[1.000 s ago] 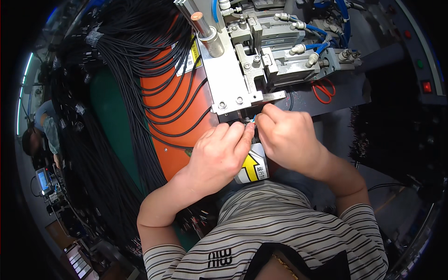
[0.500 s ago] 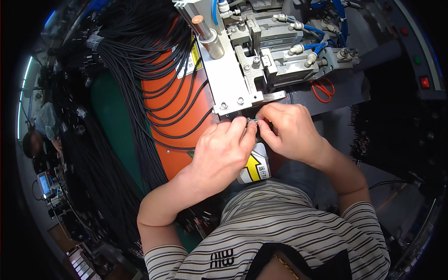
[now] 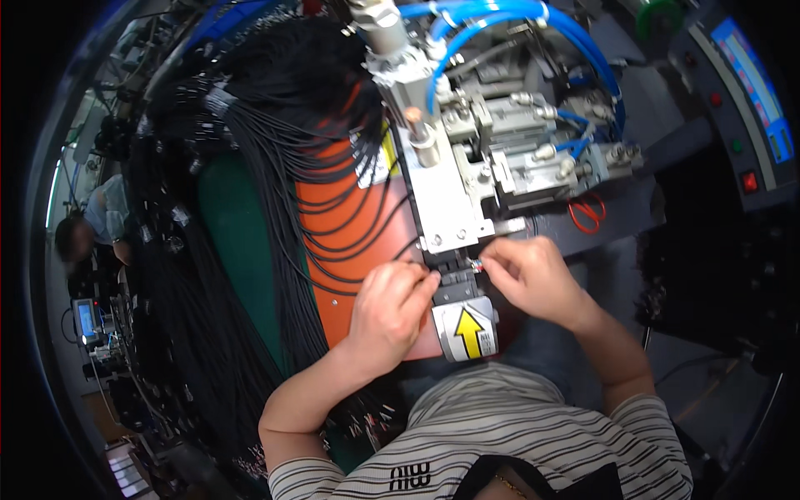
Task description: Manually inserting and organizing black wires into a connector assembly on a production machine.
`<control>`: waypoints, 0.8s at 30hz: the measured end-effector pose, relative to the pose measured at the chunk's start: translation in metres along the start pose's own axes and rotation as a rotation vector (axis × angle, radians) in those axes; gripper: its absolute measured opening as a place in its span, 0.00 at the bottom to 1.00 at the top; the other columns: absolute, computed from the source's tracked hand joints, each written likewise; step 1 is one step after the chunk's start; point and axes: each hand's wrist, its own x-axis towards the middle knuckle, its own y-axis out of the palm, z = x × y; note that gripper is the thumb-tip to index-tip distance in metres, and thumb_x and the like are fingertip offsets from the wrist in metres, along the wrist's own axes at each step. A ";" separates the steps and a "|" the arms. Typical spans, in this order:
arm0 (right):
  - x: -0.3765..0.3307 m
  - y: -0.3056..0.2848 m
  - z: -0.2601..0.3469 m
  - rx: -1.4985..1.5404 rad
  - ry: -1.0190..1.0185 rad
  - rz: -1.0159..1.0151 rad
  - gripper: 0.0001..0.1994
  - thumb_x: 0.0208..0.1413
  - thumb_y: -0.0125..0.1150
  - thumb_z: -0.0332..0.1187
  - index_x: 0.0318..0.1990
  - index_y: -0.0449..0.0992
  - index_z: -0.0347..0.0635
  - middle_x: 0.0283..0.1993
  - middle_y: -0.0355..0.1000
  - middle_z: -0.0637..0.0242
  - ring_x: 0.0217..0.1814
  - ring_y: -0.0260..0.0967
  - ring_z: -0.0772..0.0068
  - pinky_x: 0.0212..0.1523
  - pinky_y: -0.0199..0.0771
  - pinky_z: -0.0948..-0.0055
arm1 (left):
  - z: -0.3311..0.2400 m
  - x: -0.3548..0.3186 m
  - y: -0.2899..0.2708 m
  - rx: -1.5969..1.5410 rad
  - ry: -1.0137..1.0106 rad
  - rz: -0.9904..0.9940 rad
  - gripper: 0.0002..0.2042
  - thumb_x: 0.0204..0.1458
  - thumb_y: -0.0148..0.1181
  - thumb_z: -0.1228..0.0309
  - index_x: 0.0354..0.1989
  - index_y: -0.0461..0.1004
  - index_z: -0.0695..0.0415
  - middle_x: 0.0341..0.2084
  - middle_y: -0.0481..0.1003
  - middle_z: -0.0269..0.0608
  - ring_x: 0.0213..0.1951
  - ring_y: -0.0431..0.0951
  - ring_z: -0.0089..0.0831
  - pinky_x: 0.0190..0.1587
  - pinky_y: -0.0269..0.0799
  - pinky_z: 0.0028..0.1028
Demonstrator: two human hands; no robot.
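Observation:
My left hand rests on the orange mat, its fingers pinched on a thin black cable at the left side of a small dark fixture. My right hand sits at the fixture's right side, fingertips pinching a cable end with small coloured wires. The fixture hangs below a grey metal machine plate. Just below it is a silver block with a yellow arrow.
A big bundle of black cables drapes over the orange mat and a green mat at the left. Blue air hoses and pneumatic parts top the machine. Orange scissors lie at the right. Another person sits far left.
Both hands have drawn slightly apart, one to each side of the small fixture; before they were close together in front of it. The view has shifted so the machine sits lower.

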 end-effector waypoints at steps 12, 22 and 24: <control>-0.004 0.029 0.057 0.064 -0.338 -0.015 0.05 0.49 0.67 0.24 0.34 0.78 0.38 0.24 0.74 0.62 0.19 0.71 0.68 0.21 0.71 0.72 | 0.053 0.016 -0.040 0.075 0.114 0.063 0.15 0.46 0.60 0.78 0.44 0.73 0.68 0.39 0.74 0.48 0.42 0.75 0.44 0.50 0.68 0.42; 0.002 0.061 0.068 0.018 -0.320 0.178 0.05 0.55 0.63 0.31 0.36 0.77 0.42 0.24 0.72 0.66 0.22 0.72 0.64 0.22 0.73 0.70 | 0.237 0.227 -0.027 0.656 -0.307 0.337 0.30 0.49 0.59 0.65 0.61 0.63 0.66 0.58 0.68 0.50 0.63 0.63 0.46 0.67 0.53 0.43; 0.003 0.061 0.068 0.008 -0.302 0.173 0.05 0.55 0.63 0.31 0.36 0.77 0.42 0.24 0.72 0.66 0.22 0.72 0.64 0.22 0.73 0.70 | 0.253 0.248 -0.011 0.699 -0.350 0.310 0.30 0.50 0.58 0.65 0.61 0.64 0.66 0.58 0.68 0.50 0.63 0.63 0.46 0.67 0.53 0.43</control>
